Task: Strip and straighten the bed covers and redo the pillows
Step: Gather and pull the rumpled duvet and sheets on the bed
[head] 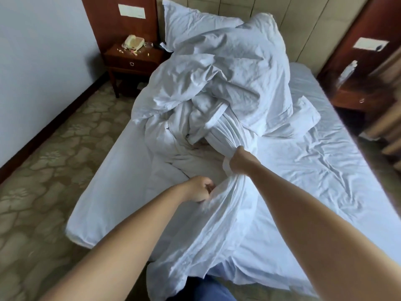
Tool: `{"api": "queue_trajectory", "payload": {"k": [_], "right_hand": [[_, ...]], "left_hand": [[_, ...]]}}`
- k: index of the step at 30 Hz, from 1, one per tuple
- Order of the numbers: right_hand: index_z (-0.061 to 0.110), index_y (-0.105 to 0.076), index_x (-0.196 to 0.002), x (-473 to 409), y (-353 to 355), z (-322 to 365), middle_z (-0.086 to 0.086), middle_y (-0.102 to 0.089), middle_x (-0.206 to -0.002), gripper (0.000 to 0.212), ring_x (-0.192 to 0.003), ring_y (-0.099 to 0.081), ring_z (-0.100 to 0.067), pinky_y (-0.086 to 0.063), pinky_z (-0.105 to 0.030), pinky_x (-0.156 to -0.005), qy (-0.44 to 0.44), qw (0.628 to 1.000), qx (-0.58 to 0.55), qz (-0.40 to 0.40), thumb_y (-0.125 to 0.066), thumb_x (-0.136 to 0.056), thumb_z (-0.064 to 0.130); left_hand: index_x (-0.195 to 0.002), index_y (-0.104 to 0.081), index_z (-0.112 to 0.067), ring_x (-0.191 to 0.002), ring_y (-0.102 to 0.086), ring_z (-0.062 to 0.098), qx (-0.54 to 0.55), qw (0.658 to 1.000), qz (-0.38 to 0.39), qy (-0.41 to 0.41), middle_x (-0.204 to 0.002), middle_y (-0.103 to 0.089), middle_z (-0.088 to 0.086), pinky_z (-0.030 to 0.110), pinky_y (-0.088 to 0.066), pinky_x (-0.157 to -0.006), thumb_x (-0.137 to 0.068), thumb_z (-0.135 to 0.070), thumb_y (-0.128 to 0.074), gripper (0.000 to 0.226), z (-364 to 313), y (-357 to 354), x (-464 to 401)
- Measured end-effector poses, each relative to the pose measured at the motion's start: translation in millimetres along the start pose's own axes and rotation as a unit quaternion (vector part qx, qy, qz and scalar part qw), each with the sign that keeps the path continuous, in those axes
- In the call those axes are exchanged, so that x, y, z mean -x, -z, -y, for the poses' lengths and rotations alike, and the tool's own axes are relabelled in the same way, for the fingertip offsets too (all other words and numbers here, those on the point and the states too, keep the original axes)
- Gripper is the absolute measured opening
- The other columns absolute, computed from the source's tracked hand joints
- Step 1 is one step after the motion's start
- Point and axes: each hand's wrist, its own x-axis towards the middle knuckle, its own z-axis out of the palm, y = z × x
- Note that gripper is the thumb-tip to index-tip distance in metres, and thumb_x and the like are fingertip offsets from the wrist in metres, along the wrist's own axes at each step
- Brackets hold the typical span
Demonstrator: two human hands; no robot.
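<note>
Observed from the foot of the bed: white duvet cover lies heaped and crumpled from centre toward 12 o'clock, with a loose tail running down to 6 o'clock over the mattress edge. Right hand is clenched round a gathered, pleated bunch of the cover just below centre. Left hand, at 7 o'clock of the right, is fisted on the cover's edge. One pillow stands against the padded headboard at 12 o'clock; a second pillow lies at 2 o'clock, partly buried under the heap. Fitted sheet is wrinkled at 3 o'clock. Wooden nightstand at 10 o'clock carries a telephone and scattered small scraps. Patterned carpet at 8 o'clock
</note>
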Motion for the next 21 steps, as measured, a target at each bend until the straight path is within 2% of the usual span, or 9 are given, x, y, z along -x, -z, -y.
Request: {"api": "queue_trajectory", "payload": {"k": [2, 5, 8, 10, 13, 14, 16, 18, 21], "right_hand": [[0.003, -0.031, -0.136, 17.3, -3.6, -8.5, -0.019, -0.052, -0.129, 0.051, -0.117, -0.053, -0.036, -0.043, -0.038, -0.095, 0.007, 1.000, 0.013, 0.003, -0.046, -0.089, 0.016], [0.004, -0.036, -0.128, 35.4, -5.4, -22.0, -0.019, -0.055, -0.125, 0.043, -0.113, -0.056, -0.036, -0.044, -0.039, -0.095, 0.023, 1.000, 0.017, 0.008, -0.045, -0.088, 0.016], [0.004, -0.038, -0.123, 46.8, -1.8, -42.7, -0.017, -0.056, -0.122, 0.035, -0.110, -0.057, -0.036, -0.044, -0.038, -0.092, 0.039, 0.999, 0.026, 0.010, -0.045, -0.090, 0.014], [0.004, -0.038, -0.122, 51.1, 1.8, -59.9, -0.017, -0.056, -0.120, 0.033, -0.109, -0.056, -0.035, -0.044, -0.038, -0.090, 0.047, 0.998, 0.031, 0.014, -0.045, -0.090, 0.013], [0.006, -0.039, -0.102, 52.1, 12.3, -90.6, -0.018, -0.057, -0.109, 0.014, -0.111, -0.057, -0.035, -0.043, -0.037, -0.087, 0.076, 0.996, 0.034, 0.025, -0.045, -0.091, 0.010], [0.005, -0.039, -0.099, 51.6, 16.8, -102.4, -0.018, -0.057, -0.106, 0.012, -0.112, -0.056, -0.035, -0.043, -0.037, -0.087, 0.084, 0.995, 0.034, 0.028, -0.046, -0.090, 0.009], [0.002, -0.040, -0.113, 50.7, 26.0, -127.8, -0.021, -0.057, -0.116, 0.027, -0.113, -0.055, -0.036, -0.043, -0.038, -0.090, 0.096, 0.994, 0.034, 0.032, -0.049, -0.089, 0.009], [0.002, -0.039, -0.117, 50.0, 33.9, -156.3, -0.022, -0.056, -0.121, 0.033, -0.111, -0.056, -0.036, -0.043, -0.037, -0.087, 0.113, 0.992, 0.038, 0.039, -0.052, -0.088, 0.009], [0.004, -0.038, -0.116, 46.6, 42.9, -196.1, -0.021, -0.056, -0.121, 0.031, -0.111, -0.056, -0.035, -0.042, -0.036, -0.084, 0.139, 0.988, 0.048, 0.050, -0.050, -0.089, 0.010]], "left_hand": [[-0.111, -0.060, -0.006, -0.062, -0.055, 0.012, 0.028, 0.999, -0.031, 0.028, -0.076, -0.060, 0.001, 0.021, -0.043, -0.048, -0.086, 0.008, -0.036, 0.037, -3.7, -6.8, 2.8], [-0.118, -0.057, -0.005, -0.061, -0.053, 0.012, 0.041, 0.995, -0.079, 0.039, -0.085, -0.062, 0.004, 0.019, -0.038, -0.044, -0.091, 0.005, -0.031, 0.039, -13.3, -17.4, 12.1], [-0.122, -0.056, -0.006, -0.067, -0.052, 0.014, 0.020, 0.995, -0.092, 0.043, -0.099, -0.059, 0.009, 0.021, -0.038, -0.047, -0.091, 0.005, -0.030, 0.042, -28.2, -30.9, 21.3], [-0.124, -0.055, -0.007, -0.080, -0.054, 0.020, 0.018, 0.993, -0.107, 0.049, -0.107, -0.058, 0.012, 0.022, -0.038, -0.049, -0.092, 0.004, -0.032, 0.042, -40.7, -41.0, 21.9], [-0.123, -0.055, -0.010, -0.085, -0.055, 0.024, 0.022, 0.988, -0.141, 0.053, -0.119, -0.059, 0.016, 0.023, -0.039, -0.052, -0.092, 0.001, -0.034, 0.040, -60.9, -57.9, 10.8], [-0.120, -0.056, -0.012, -0.081, -0.055, 0.024, 0.031, 0.986, -0.154, 0.052, -0.117, -0.060, 0.017, 0.024, -0.038, -0.053, -0.092, 0.000, -0.034, 0.037, -69.9, -66.3, 6.4], [-0.104, -0.056, -0.016, -0.069, -0.052, 0.021, 0.058, 0.980, -0.183, 0.056, -0.104, -0.060, 0.015, 0.024, -0.036, -0.054, -0.092, -0.002, -0.032, 0.031, -90.5, -88.4, -2.3], [-0.084, -0.052, -0.021, -0.064, -0.051, 0.019, 0.083, 0.973, -0.205, 0.071, -0.094, -0.058, 0.011, 0.023, -0.035, -0.056, -0.094, -0.008, -0.030, 0.027, -113.0, -114.1, -14.1], [-0.087, -0.053, -0.016, -0.066, -0.055, 0.020, 0.155, 0.958, -0.224, 0.090, -0.087, -0.059, 0.006, 0.024, -0.038, -0.060, -0.097, -0.021, -0.033, 0.023, -147.4, -149.0, -35.9]]}}
